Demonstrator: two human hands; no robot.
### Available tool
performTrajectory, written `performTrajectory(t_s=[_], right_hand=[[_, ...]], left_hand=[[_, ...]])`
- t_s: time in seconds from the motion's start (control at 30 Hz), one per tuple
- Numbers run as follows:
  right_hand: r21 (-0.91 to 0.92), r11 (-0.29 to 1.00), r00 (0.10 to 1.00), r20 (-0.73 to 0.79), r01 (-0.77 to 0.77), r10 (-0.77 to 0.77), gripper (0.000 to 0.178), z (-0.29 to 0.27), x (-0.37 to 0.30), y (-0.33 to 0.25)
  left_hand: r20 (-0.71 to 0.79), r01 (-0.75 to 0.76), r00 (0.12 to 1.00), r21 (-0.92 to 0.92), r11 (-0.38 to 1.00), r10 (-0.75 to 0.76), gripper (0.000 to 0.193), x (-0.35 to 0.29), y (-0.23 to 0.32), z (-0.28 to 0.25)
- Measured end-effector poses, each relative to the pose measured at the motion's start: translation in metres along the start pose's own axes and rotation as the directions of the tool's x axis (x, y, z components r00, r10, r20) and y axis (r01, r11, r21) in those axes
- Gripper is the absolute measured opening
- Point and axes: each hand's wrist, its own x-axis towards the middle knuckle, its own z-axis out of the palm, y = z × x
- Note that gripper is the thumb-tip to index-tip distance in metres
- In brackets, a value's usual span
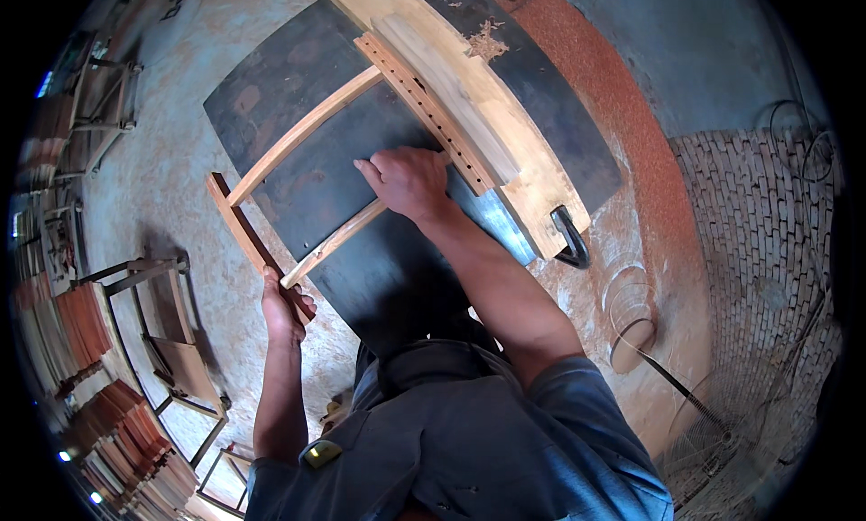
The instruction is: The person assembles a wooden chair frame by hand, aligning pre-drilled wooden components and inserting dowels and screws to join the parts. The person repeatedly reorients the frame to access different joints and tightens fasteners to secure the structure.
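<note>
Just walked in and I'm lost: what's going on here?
Someone is working bare-handed at a dark tabletop. The left hand holds a short wooden rail near its lower end; the right hand is closed around the nearer crosspiece. That and the farther crosspiece reach from a drilled rail toward the short one; whether they touch it is unclear.

Over there the desk shows a dark, scuffed top. A pale plank lies along it, a black clamp at its near end, shavings by its right edge. Left of the plank sits a drilled rail; two slats reach from it past the desk's left edge.
</note>
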Motion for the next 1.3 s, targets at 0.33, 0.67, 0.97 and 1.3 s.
performTrajectory(t_s=[0.33,0.67,0.97,1.3], right_hand=[[0.041,0.998,0.999,-0.019,-0.037,0.038,0.044,0.021,0.036,-0.004],[0.071,0.997,0.999,-0.038,-0.032,0.035,0.040,0.041,0.071,-0.005],[0.056,0.998,1.000,0.005,-0.031,0.031,0.033,0.056,0.097,-0.005],[0.060,0.998,0.999,0.001,-0.034,0.034,0.034,0.072,0.122,-0.006]], left_hand=[[-0.012,-0.017,1.000,-0.020,1.000,0.016,0.049,0.023,0.036,0.009],[-0.018,-0.062,0.998,-0.003,0.998,0.062,0.047,0.047,0.067,0.015],[-0.006,-0.073,0.997,-0.007,0.997,0.073,0.047,0.073,0.090,0.017],[-0.015,-0.090,0.996,0.006,0.996,0.090,0.046,0.085,0.114,0.024]])
